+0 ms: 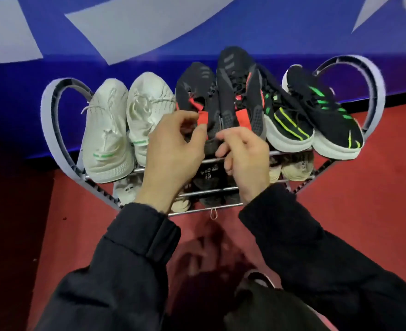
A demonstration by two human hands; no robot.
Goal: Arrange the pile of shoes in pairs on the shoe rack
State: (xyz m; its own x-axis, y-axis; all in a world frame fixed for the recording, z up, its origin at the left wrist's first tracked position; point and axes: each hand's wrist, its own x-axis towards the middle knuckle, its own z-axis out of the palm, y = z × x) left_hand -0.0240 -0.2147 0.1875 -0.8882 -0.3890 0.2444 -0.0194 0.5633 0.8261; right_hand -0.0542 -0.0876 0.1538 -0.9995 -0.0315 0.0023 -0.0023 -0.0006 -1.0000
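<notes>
The shoe rack stands against a blue wall, its top shelf full. A white pair sits at the left, a black pair with red heel tabs in the middle, and a black pair with green stripes at the right. My left hand pinches the red heel tab of the left black-red shoe. My right hand has its fingers curled at the heel of the right black-red shoe, and pinches its edge. Both hands hide the heels.
On the lower shelves lie more shoes: white ones at the left, dark ones in the middle, cream ones at the right. Red floor surrounds the rack. My dark sleeves fill the lower frame.
</notes>
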